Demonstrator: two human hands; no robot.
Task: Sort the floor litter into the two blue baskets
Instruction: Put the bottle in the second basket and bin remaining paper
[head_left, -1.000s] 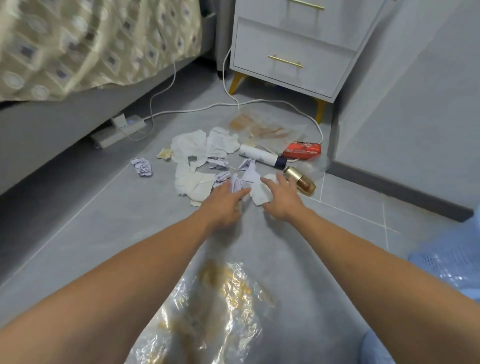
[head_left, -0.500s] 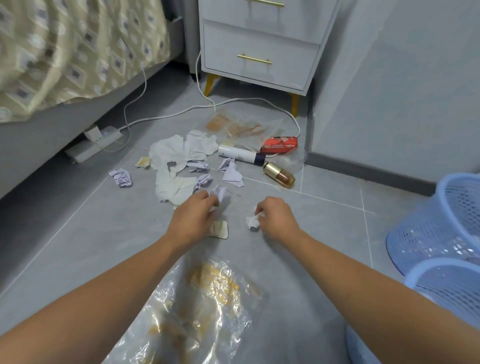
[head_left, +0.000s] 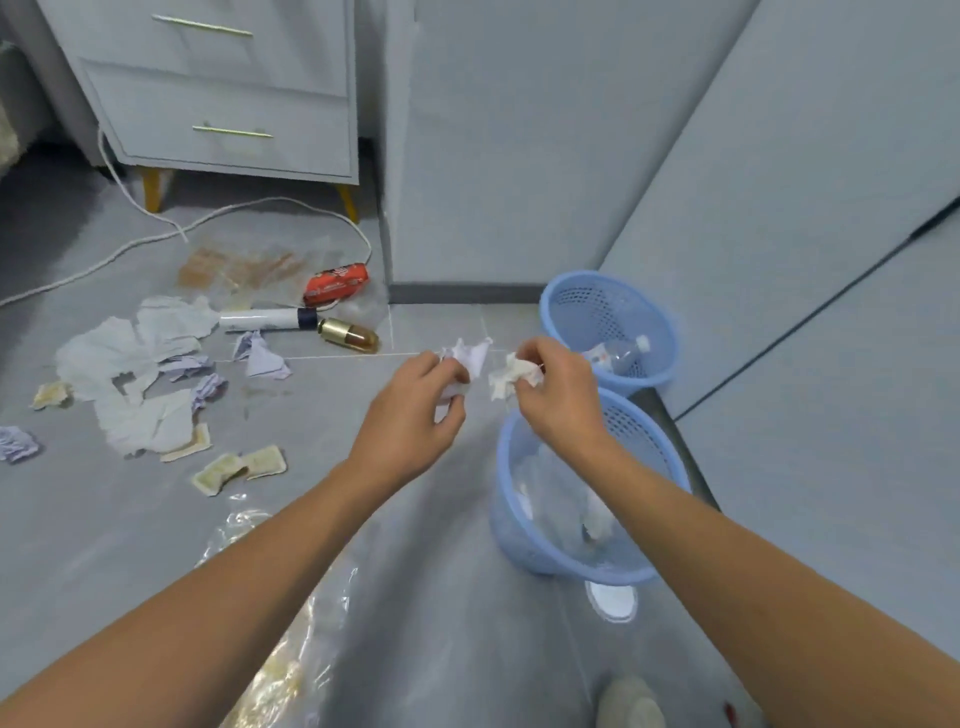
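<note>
Both hands hold paper scraps above the floor.
Left hand (head_left: 415, 415) pinches a crumpled lilac-white paper (head_left: 467, 358); right hand (head_left: 558, 397) pinches a crumpled white tissue (head_left: 511, 376), at 12 o'clock above the nearer blue plastic mesh basket (head_left: 524, 540).

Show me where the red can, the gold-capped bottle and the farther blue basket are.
red can (head_left: 336, 283), head view, on the middle of its red side.
gold-capped bottle (head_left: 349, 335), head view, on its body just past the gold cap.
farther blue basket (head_left: 563, 312), head view, on its left mesh wall.
</note>
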